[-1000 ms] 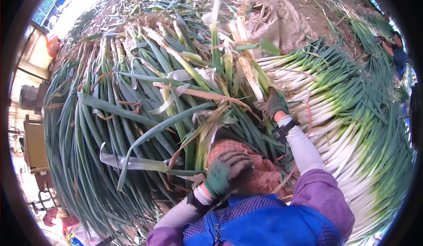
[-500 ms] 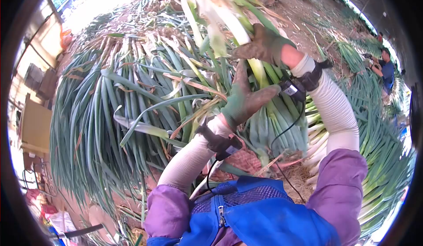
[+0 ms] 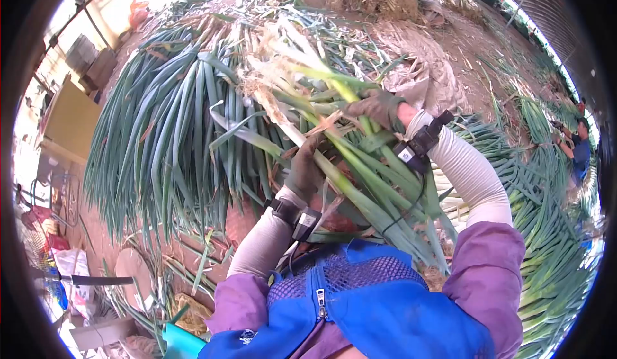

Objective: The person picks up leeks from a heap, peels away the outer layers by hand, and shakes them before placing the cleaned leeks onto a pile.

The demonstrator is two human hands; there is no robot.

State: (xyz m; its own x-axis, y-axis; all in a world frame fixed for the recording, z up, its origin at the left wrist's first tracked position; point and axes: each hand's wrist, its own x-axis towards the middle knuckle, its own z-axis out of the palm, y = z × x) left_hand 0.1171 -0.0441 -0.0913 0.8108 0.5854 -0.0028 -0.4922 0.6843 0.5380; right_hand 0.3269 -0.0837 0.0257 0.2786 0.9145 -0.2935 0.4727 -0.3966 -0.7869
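My left hand, in a dark work glove, is wrapped round the lower side of a bunch of green onions. On the other side of the same bunch, my gloved right hand grips its stalks. The pale, rooty ends point up and left, while the green leaves trail down and right in front of my blue vest. Beside my left hand lies a large pile of green onions with long dark leaves.
More green onions lie in rows at the right. Another person is at the far right. A crumpled cloth lies on the ground beyond my right hand. At the left are a yellowish board and a long dark blade-like object.
Both hands have come closer to my body. My left hand, open with spread fingers before, has closed on the bunch, whose root ends are now in full view. The view has shifted.
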